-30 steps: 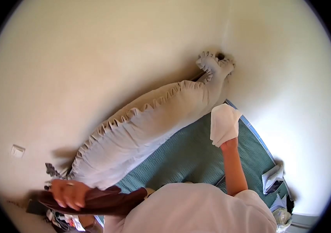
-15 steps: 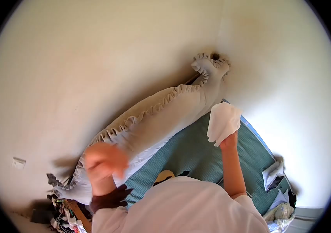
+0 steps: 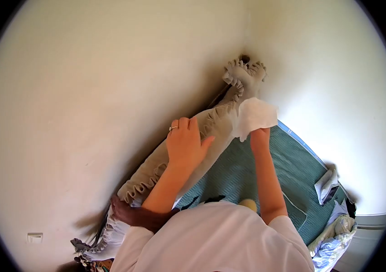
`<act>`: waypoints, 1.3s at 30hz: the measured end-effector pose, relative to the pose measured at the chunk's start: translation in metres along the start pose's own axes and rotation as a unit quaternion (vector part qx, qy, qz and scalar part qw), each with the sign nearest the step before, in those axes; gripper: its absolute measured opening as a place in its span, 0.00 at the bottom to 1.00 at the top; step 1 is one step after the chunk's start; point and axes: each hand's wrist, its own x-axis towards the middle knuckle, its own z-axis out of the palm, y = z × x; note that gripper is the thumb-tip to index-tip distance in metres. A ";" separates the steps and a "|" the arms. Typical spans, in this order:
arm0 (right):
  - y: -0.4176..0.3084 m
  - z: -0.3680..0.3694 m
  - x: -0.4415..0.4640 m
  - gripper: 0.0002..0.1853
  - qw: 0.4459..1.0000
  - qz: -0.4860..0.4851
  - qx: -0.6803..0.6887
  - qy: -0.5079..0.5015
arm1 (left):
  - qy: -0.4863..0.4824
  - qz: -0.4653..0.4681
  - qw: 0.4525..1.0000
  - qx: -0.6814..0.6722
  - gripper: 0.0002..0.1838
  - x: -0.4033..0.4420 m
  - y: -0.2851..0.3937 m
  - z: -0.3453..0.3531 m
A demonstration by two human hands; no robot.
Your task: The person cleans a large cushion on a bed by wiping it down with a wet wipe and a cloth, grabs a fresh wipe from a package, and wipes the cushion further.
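My left hand (image 3: pixel 185 144), with a ring on one finger, lies over the ruffled upper edge of the padded beige headboard cover (image 3: pixel 224 128). Its thumb is spread apart and the fingertips bend over the edge, partly hidden. A thin white cloth (image 3: pixel 257 113) is held up in my right hand (image 3: pixel 260 137). The cloth drapes over the fingers and hides most of them. It hangs in front of the headboard cover near the wall corner; whether they touch I cannot tell. A dark brown band of fabric (image 3: pixel 145 217) surrounds my left forearm near the elbow.
Below is a bed with a green quilted cover (image 3: pixel 288 158). A grey pillow-like item (image 3: pixel 326 186) and a patterned bundle of fabric (image 3: pixel 338 240) lie at right. Walls meet behind the headboard. A light switch (image 3: pixel 35 238) is on the left wall.
My left hand has moved right and forward from the headboard's near end, onto its ruffled edge. My right hand has lifted the white cloth slightly farther toward the corner. The view has shifted.
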 end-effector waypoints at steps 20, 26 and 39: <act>0.035 0.044 0.088 0.07 0.924 -0.117 -0.135 -0.339 | 0.188 -0.236 0.953 -0.004 0.06 -0.007 0.034 0.056; -0.020 0.033 0.074 0.07 0.868 0.045 -0.177 -0.462 | 0.202 -0.228 0.944 -0.129 0.15 0.012 0.106 0.050; -0.047 0.024 0.043 0.06 0.833 -0.088 -0.259 -0.481 | 0.156 -0.313 0.819 -0.455 0.14 -0.043 0.125 0.071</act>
